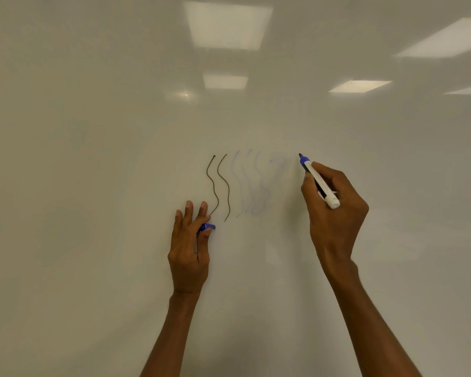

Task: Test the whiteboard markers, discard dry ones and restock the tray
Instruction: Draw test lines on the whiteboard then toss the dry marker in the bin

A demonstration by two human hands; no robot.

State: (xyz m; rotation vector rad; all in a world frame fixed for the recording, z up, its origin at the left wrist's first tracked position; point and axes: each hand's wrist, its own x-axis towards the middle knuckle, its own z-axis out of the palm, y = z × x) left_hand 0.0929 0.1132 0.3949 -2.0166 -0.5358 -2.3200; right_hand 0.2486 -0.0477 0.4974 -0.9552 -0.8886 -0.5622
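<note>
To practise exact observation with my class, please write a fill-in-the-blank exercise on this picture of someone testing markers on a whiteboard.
1. The uncapped marker is held in the ____ hand.
2. The left hand pinches a cap coloured ____.
3. The whiteboard bears ____ dark wavy lines.
4. The faint wavy lines beside them are ____ in colour.

Missing words: right; blue; two; blue.
</note>
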